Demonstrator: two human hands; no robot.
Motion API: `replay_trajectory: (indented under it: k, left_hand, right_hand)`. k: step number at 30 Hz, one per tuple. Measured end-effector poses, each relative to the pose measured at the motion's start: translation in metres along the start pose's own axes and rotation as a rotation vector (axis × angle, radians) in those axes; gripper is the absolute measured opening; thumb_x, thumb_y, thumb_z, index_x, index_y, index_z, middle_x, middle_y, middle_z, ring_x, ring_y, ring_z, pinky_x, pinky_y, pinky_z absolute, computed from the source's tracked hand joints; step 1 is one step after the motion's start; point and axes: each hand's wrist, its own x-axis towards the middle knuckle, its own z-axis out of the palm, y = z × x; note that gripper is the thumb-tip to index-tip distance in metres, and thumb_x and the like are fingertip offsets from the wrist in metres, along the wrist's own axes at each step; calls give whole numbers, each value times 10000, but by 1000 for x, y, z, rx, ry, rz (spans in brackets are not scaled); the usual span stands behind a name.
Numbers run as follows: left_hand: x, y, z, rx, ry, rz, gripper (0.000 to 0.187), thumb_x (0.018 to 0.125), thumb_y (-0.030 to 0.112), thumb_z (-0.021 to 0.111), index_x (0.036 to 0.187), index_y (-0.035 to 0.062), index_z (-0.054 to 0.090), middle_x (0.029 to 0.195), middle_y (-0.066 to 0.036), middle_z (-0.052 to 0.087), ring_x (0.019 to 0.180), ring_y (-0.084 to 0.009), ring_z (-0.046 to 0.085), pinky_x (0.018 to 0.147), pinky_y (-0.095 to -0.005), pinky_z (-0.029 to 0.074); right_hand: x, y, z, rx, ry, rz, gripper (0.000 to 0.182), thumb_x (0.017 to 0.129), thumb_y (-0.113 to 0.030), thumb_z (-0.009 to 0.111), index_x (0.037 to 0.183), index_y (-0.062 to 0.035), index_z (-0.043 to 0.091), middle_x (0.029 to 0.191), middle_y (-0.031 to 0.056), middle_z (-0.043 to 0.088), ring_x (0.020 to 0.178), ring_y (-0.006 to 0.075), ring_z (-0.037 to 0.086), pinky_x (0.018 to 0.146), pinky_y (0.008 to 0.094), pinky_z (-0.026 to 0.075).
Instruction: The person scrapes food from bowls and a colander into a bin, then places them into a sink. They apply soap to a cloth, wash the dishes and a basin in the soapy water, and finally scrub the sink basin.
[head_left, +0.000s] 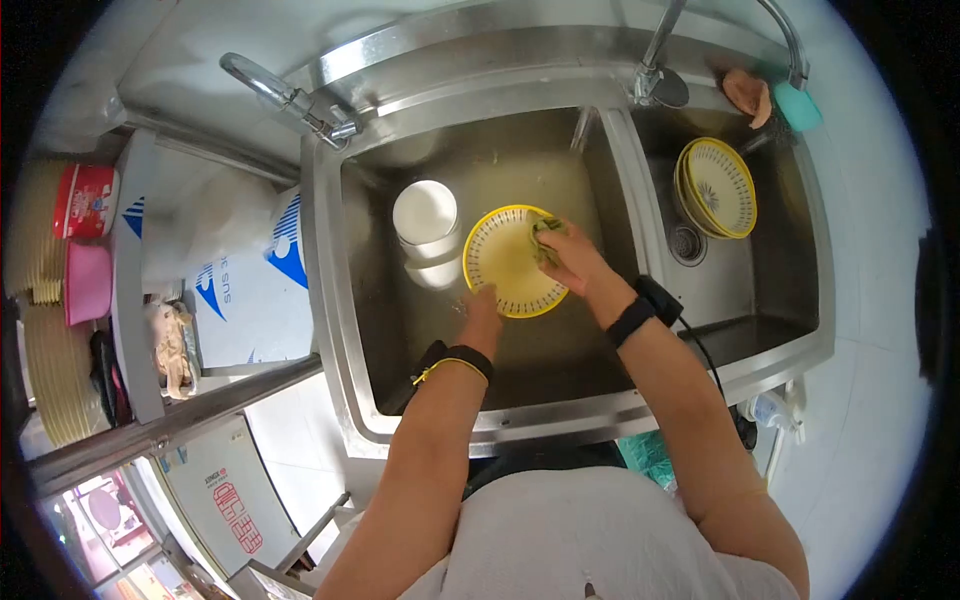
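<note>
While bowl [505,255] faces up, right hand [572,258] clutches scrubber [546,238]; left hand [482,312] at rim [466,258], grip unclear

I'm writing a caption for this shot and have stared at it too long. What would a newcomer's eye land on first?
Probably the yellow-rimmed bowl in the large sink, with the left hand at its near edge and the right hand holding a green cloth to it. Next, the white bowls beside it, then the yellow-rimmed stack in the smaller sink.
</note>
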Motion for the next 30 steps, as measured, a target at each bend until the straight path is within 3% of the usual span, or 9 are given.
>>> replay_trajectory:
  k: [5,7,11,16,17,24,26,27,30]
  left_hand:
    - [2,-18,6,-12,-290,-110,281,753,11,477,1028,-1,420,889,-125,540,678,-224,576,566,-340,496]
    - [18,-29,10,-136,-442,-366,254,785,24,444,1037,8,419,915,-161,519,668,-244,581,501,-291,510]
    - [-16,6,24,-261,-370,-430,263,789,14,409,1051,40,408,912,-148,531,670,-245,588,480,-285,527]
    - [17,0,4,169,-159,514,359,755,-53,349,1096,50,388,998,-169,514,760,-308,599,523,-364,545]
    - [-4,13,4,162,-157,520,359,755,-53,349,1096,50,388,998,-169,514,760,-308,599,523,-364,545]
    - [-118,47,4,67,-382,143,452,707,-94,346,1131,61,328,1002,-167,507,790,-344,581,565,-446,540]
    - [-136,51,3,6,-385,159,483,686,-93,345,1147,52,314,992,-172,505,805,-366,574,562,-452,538]
    - [-143,53,2,-1,-432,119,511,668,-99,349,1154,51,306,1012,-174,491,825,-367,566,575,-463,535]
    - [-161,68,-2,-20,-546,65,552,642,-112,366,1164,56,296,1045,-174,469,862,-360,553,613,-487,522]
  right_hand:
    - [-15,-10,7,-18,194,-45,274,764,-72,503,1031,-106,449,870,27,519,712,125,509,491,237,406]
    - [-11,-3,7,-32,184,-32,279,764,-74,501,1035,-108,444,868,28,518,708,127,507,496,240,406]
    - [-15,-5,17,-33,81,-28,418,787,-87,485,1173,-116,327,949,67,484,747,142,493,485,234,411]
    - [-26,-9,5,-129,177,-35,437,790,-97,497,1182,-106,303,979,65,490,774,156,497,539,254,430]
    - [-29,-10,5,-174,184,-44,445,793,-102,500,1186,-101,293,991,66,491,787,162,501,557,263,437]
    - [35,41,-7,-21,223,-204,283,774,-154,523,1036,-81,448,966,62,526,829,166,525,609,297,455]
    - [60,38,-5,-410,711,-205,335,772,-187,522,1058,-33,439,991,129,523,844,244,530,679,353,444]
    - [61,37,2,-404,704,-210,335,772,-187,522,1058,-33,439,991,129,523,844,244,530,679,353,444]
    - [51,31,37,-746,592,-688,380,766,-190,513,1080,2,418,1044,183,491,894,316,505,760,375,402]
